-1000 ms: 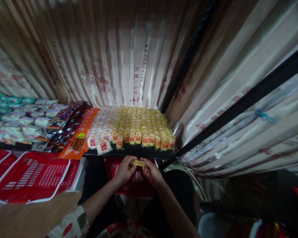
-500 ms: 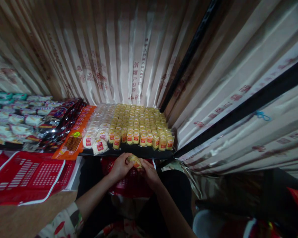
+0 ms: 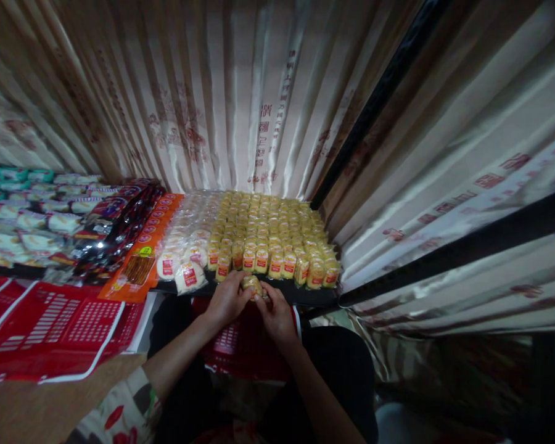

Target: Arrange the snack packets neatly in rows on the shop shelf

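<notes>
Reference for all positions: the yellow block (image 3: 272, 225), rows of small wrapped packets on a dark shelf (image 3: 308, 296). Its front packets stand upright, red labels turned toward the person.

Held item: one yellow packet (image 3: 251, 286), at the near side of the yellow block, left of the block's middle and just in front of its front packets. Whether it touches any of them cannot be told from this angle.

Left hand (image 3: 230, 300): fingers bent, gripping the left side of the held packet. Right hand (image 3: 277, 316): thumb and fingers closed about its right side. Both hands thus share the one packet, which lies between their fingertips.

Key relation: the front of the yellow block lies directly beyond the held packet, away from the person. The left hand reaches slightly farther forward, so it is judged the nearer of the two to that front. Long axis of the packet: uncertain, as fingers cover both sides; it is not clearly upright like the front packets.

Surroundings: white round packets (image 3: 189, 277) just left of the yellow block; an orange pouch (image 3: 130, 275) farther left; a red bag (image 3: 245, 348) below the block's near side; a pleated curtain (image 3: 231, 117) behind it.
</notes>
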Action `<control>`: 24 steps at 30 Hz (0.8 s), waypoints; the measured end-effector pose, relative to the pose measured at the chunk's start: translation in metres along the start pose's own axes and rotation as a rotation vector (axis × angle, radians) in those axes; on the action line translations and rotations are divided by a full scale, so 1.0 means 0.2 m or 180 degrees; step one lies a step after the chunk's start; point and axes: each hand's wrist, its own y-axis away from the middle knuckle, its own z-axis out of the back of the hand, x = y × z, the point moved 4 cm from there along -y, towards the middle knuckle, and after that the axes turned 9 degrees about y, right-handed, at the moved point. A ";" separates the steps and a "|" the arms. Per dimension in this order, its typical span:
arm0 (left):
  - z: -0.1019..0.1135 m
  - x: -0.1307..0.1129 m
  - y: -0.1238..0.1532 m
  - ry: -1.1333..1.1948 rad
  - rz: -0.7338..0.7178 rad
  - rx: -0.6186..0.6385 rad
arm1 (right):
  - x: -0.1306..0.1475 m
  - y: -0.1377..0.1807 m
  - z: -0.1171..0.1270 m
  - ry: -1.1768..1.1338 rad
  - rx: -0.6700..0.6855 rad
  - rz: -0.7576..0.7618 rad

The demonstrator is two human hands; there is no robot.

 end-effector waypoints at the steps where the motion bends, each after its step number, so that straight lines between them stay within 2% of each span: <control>1: -0.01 0.00 -0.01 0.0009 -0.0055 -0.0030 | 0.00 -0.01 -0.01 0.0024 -0.0021 0.0005; 5: -0.05 0.02 -0.07 0.0070 -0.0238 -0.0123 | -0.01 -0.02 -0.03 0.0119 -0.0206 0.0006; 11: -0.11 0.00 -0.14 0.0067 -0.0383 -0.0140 | -0.05 -0.05 -0.01 0.0450 -0.0773 0.0312; 16: -0.17 -0.02 -0.16 0.0182 -0.0298 -0.0014 | -0.10 -0.05 0.04 0.0498 -0.0814 0.0113; 20: -0.25 -0.07 -0.19 0.0248 -0.0262 0.0145 | -0.14 -0.02 0.11 0.0572 -0.1118 -0.0088; 24: -0.33 -0.14 -0.23 0.0185 -0.0447 0.0296 | -0.17 -0.02 0.17 0.0781 -0.1309 -0.0101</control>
